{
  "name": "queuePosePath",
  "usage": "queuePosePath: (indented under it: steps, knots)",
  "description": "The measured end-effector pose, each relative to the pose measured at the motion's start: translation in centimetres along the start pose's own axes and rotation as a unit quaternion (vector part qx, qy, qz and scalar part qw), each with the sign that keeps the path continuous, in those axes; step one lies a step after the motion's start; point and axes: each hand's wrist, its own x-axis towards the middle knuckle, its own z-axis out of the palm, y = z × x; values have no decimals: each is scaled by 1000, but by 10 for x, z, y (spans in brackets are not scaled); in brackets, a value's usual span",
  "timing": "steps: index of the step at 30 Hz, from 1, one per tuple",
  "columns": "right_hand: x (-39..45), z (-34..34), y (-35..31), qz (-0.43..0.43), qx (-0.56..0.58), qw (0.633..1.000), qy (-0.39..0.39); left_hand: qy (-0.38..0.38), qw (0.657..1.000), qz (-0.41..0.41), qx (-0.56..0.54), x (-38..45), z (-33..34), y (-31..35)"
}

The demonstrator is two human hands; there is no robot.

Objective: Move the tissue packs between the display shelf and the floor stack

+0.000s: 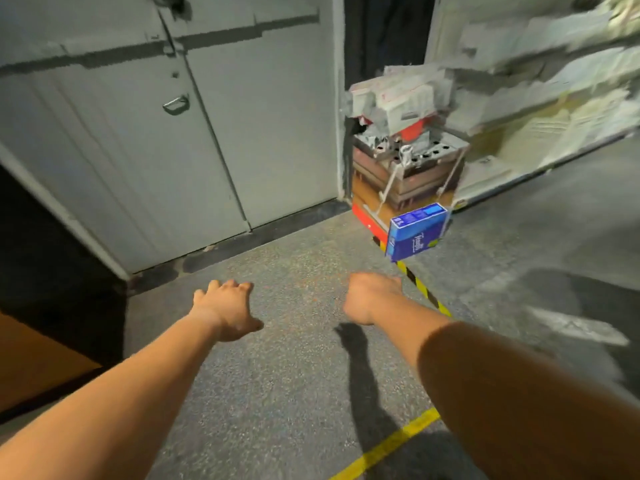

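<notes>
A blue tissue pack (pixel 417 232) sits tilted at the foot of a floor stack (pixel 405 161) of boxed and wrapped goods by the doorway. At the right, blurred by motion, is a display shelf (pixel 554 81) with pale packs. Both arms reach forward over the grey floor. My left hand (pixel 227 310) is palm down with fingers spread and holds nothing. My right hand (pixel 372 297) has its fingers curled under and nothing visible in it. It is a little short of the blue pack, not touching it.
Grey double doors (pixel 173 133) with a handle fill the left and centre. A black-and-yellow hazard strip (pixel 424 289) runs across the floor from the stack toward me, and a yellow line (pixel 388 445) crosses near my right arm. An orange-brown surface (pixel 31 368) stands at the far left.
</notes>
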Motion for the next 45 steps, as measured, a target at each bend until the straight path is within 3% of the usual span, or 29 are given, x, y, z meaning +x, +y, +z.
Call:
queuePosePath:
  steps: [9, 15, 34, 45]
  knots:
    - [31, -32, 288, 96, 25, 995, 14, -1, 997, 79, 14, 100, -42, 277]
    - [80, -66, 425, 138, 25, 990, 15, -12, 995, 95, 9, 158, -75, 401]
    - [387, -179, 632, 138, 9, 990, -9, -69, 996, 46, -30, 512, -170, 573]
    - [656, -180, 755, -5, -62, 996, -63, -105, 989, -64, -76, 698, -162, 679]
